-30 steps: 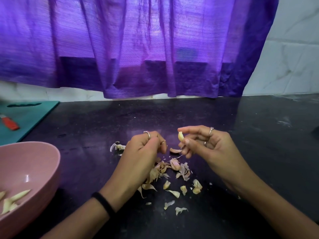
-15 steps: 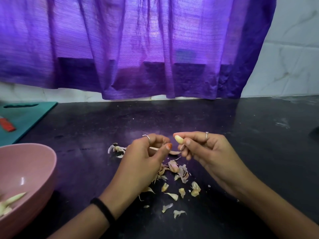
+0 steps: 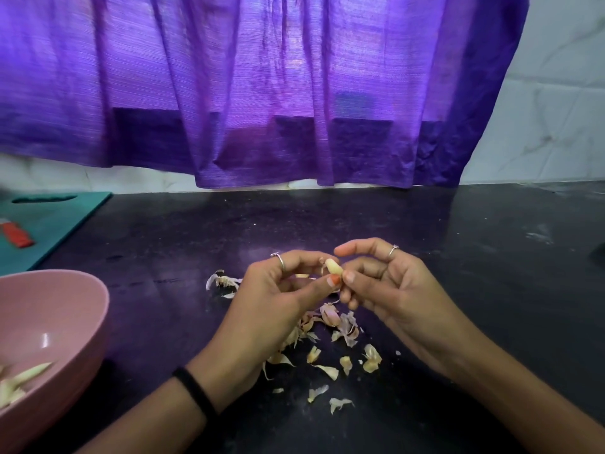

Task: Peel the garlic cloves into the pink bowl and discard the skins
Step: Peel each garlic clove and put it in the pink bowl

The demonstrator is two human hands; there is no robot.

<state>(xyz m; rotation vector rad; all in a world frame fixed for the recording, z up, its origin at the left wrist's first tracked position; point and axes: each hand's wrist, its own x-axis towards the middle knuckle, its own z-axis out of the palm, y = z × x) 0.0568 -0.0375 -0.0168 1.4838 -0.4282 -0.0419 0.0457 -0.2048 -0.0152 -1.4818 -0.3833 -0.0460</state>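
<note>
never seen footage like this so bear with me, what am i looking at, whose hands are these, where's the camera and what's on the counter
There is no machine here. A person wears a camera on the head, looking forward and down, so you see their own two hands from above.

The left hand and right hand meet over a dark counter. Both pinch one pale garlic clove between the fingertips.

Below the hands lies a scatter of papery skins. At the left edge stands a pink bowl holding some peeled cloves. Farther back on the left is a teal cutting board with a red object on it, too cropped to identify. A purple curtain hangs behind.
</note>
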